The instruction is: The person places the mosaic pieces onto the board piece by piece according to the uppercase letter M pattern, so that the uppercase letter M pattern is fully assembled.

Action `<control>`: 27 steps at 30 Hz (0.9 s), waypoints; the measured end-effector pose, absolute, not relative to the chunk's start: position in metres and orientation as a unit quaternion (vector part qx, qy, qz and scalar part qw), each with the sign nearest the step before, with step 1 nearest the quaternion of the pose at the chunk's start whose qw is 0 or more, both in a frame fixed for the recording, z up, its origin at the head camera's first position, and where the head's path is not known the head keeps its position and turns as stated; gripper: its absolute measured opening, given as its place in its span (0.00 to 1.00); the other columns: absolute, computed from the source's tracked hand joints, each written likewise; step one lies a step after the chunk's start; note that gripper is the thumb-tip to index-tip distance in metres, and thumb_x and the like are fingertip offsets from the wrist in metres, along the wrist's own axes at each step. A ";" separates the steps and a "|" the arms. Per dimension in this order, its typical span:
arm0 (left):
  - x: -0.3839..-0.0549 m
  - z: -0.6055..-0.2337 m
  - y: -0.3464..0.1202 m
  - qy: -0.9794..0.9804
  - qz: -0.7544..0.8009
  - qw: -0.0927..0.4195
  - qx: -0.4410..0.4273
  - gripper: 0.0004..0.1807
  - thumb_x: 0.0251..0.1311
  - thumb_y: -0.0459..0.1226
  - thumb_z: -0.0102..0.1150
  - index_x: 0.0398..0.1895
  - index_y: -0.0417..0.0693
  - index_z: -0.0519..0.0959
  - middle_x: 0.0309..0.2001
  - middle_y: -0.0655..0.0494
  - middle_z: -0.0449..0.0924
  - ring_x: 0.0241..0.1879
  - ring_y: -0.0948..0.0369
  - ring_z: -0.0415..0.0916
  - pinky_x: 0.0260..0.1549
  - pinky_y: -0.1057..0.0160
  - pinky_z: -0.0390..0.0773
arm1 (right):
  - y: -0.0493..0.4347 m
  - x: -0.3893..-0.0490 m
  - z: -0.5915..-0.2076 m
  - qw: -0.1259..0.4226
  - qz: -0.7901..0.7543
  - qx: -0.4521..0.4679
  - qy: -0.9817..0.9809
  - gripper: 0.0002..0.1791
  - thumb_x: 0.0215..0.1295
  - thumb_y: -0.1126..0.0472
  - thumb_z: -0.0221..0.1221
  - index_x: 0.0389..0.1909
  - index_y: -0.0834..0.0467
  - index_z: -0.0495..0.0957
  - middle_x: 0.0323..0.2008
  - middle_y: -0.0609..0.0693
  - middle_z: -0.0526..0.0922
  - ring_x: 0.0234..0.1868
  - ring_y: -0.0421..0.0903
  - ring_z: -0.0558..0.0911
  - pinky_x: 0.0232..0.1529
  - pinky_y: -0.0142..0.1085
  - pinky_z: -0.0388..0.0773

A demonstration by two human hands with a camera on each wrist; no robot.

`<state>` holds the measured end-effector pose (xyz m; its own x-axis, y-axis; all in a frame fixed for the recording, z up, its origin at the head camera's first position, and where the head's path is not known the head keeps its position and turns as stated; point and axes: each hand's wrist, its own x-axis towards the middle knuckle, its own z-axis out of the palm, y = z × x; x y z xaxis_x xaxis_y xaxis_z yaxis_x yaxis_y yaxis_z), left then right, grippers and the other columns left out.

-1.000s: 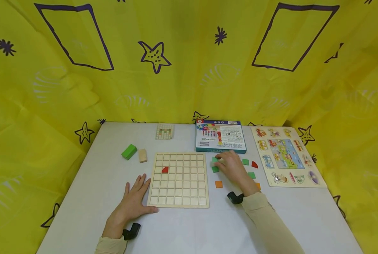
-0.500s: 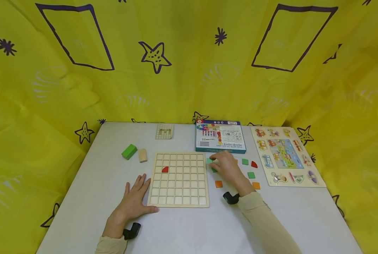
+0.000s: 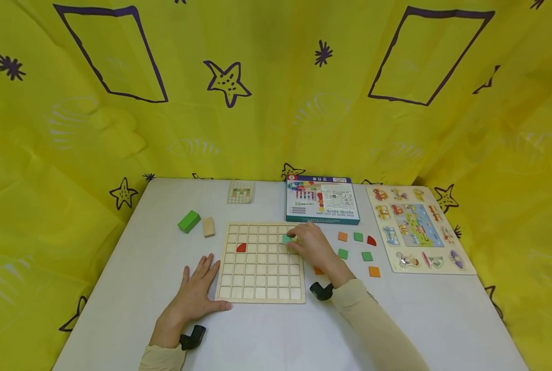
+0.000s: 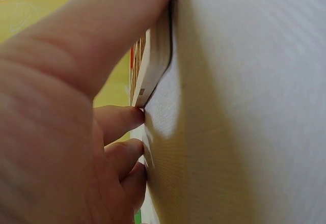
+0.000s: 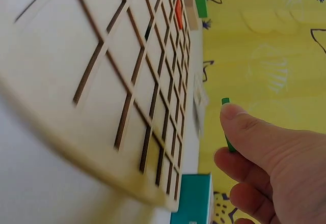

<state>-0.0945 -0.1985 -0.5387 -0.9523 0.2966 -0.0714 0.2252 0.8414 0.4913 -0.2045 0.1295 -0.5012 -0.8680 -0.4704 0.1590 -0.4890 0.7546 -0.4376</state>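
Board (image 3: 259,279) extends beneath the right hand (image 3: 314,246), which pinches a green tile (image 3: 286,239); left hand (image 3: 193,296), fingers spread, touches board.

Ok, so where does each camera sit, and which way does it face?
Head: worn on the head, facing forward and down at the grid board; shows the left hand, right hand and sleeves.
Left wrist: worn there, looking low along the table at the board's edge; shows the left thumb and fingers.
Right wrist: worn there, looking across the board toward the yellow curtain; shows the right fingers pinching a green tile.
Shared: head and right wrist both show that tile and the red piece.
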 end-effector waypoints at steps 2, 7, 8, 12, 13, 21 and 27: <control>-0.094 -0.538 -0.198 0.957 0.245 0.074 0.136 0.65 0.38 0.68 0.69 0.73 0.35 0.58 0.75 0.38 0.45 0.74 0.43 0.38 0.64 0.33 0.31 | 0.124 -0.204 -0.500 0.020 0.243 0.262 -0.934 0.13 0.62 0.54 0.67 0.44 0.57 0.85 0.41 0.47 0.85 0.45 0.47 0.75 0.49 0.41 0.71; -0.094 -0.536 -0.198 0.956 0.249 0.077 0.135 0.65 0.38 0.67 0.70 0.73 0.35 0.58 0.75 0.38 0.45 0.74 0.42 0.38 0.64 0.33 0.31 | 0.112 -0.202 -0.497 0.027 0.256 0.277 -0.926 0.12 0.61 0.55 0.68 0.43 0.56 0.85 0.41 0.46 0.85 0.45 0.45 0.75 0.49 0.39 0.71; -0.094 -0.536 -0.198 0.956 0.249 0.077 0.135 0.65 0.38 0.67 0.70 0.73 0.35 0.58 0.75 0.38 0.45 0.74 0.42 0.38 0.64 0.33 0.32 | 0.110 -0.202 -0.496 0.028 0.259 0.279 -0.924 0.12 0.61 0.55 0.68 0.43 0.56 0.85 0.41 0.46 0.85 0.45 0.45 0.75 0.48 0.40 0.71; -0.094 -0.536 -0.198 0.956 0.249 0.073 0.135 0.65 0.38 0.66 0.71 0.73 0.35 0.58 0.75 0.37 0.45 0.74 0.42 0.39 0.64 0.33 0.32 | 0.103 -0.202 -0.494 0.028 0.260 0.290 -0.921 0.12 0.61 0.56 0.68 0.43 0.56 0.85 0.42 0.46 0.85 0.44 0.45 0.75 0.48 0.40 0.71; -0.094 -0.536 -0.198 0.956 0.249 0.072 0.136 0.65 0.38 0.66 0.71 0.73 0.35 0.58 0.75 0.37 0.45 0.74 0.42 0.39 0.64 0.33 0.32 | 0.101 -0.202 -0.494 0.027 0.258 0.292 -0.921 0.13 0.61 0.55 0.68 0.44 0.56 0.85 0.42 0.46 0.85 0.44 0.45 0.75 0.48 0.41 0.71; -0.094 -0.538 -0.197 0.958 0.242 0.066 0.142 0.64 0.38 0.66 0.71 0.73 0.34 0.58 0.75 0.38 0.46 0.74 0.42 0.39 0.64 0.33 0.32 | 0.091 -0.202 -0.495 0.051 0.249 0.325 -0.911 0.13 0.59 0.56 0.69 0.42 0.58 0.85 0.40 0.47 0.85 0.40 0.45 0.74 0.45 0.40 0.70; -0.094 -0.537 -0.197 0.957 0.244 0.070 0.141 0.65 0.38 0.65 0.71 0.73 0.34 0.58 0.75 0.37 0.45 0.74 0.42 0.38 0.64 0.33 0.32 | 0.084 -0.201 -0.497 0.046 0.250 0.331 -0.909 0.13 0.60 0.54 0.69 0.42 0.57 0.85 0.39 0.47 0.85 0.39 0.45 0.75 0.45 0.40 0.70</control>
<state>-0.0941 -0.1970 -0.5368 -0.9506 0.3034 -0.0652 0.2352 0.8416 0.4863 -0.2011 0.0843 -0.4967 -0.7767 -0.5789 0.2483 -0.6245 0.6561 -0.4238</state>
